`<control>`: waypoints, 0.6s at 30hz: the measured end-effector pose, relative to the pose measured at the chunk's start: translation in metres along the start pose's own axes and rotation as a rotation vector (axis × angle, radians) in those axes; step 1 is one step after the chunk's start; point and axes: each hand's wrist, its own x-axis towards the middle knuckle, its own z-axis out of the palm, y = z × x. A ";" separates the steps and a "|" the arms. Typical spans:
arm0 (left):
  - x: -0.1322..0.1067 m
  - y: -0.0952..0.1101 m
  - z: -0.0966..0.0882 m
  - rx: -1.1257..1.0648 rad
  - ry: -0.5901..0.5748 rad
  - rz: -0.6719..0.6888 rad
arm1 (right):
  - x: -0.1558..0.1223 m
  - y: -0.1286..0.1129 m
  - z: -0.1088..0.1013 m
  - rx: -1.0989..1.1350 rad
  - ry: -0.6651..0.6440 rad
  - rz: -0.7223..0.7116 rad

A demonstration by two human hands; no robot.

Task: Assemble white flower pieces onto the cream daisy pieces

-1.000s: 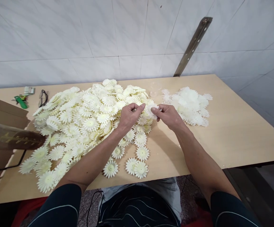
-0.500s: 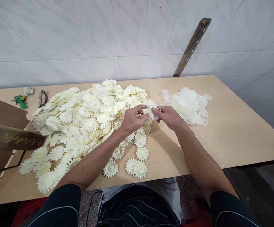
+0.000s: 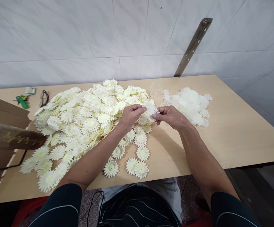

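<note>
A white daisy-shaped petal piece [image 3: 150, 109] is held up between my hands, over the middle of the table. My left hand [image 3: 131, 116] pinches its left edge, and my right hand [image 3: 170, 116] grips its lower right edge between thumb and fingers. Whether it is one layer or several stacked I cannot tell. A big heap of cream flower pieces [image 3: 89, 110] spreads to the left, partly behind my left forearm. To the right of my right hand lies a smaller pile of whiter petal pieces [image 3: 189, 104].
Several loose flowers [image 3: 141, 169] lie near the front edge. A brown bottle [image 3: 16, 137] juts in at left beside a cardboard box [image 3: 2, 110]. Glasses [image 3: 44, 98], a green-handled tool [image 3: 22, 102] and a clear dish [image 3: 155, 88] lie farther back. A metal strip [image 3: 193, 47] leans on the wall.
My left finger and thumb, apart before, have closed on the left edge of the petal piece. My right grip has shifted to its lower edge.
</note>
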 end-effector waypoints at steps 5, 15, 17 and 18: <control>0.002 0.005 -0.003 -0.092 0.048 -0.001 | 0.001 0.004 -0.008 0.008 0.037 0.014; 0.001 -0.004 0.000 0.013 0.014 0.001 | 0.010 0.019 -0.003 -0.058 0.349 -0.033; 0.001 -0.003 -0.001 0.017 0.016 0.000 | 0.009 0.021 -0.013 -0.198 0.474 -0.027; 0.001 -0.003 -0.001 0.019 0.017 -0.003 | 0.008 0.024 -0.020 -0.306 0.562 -0.027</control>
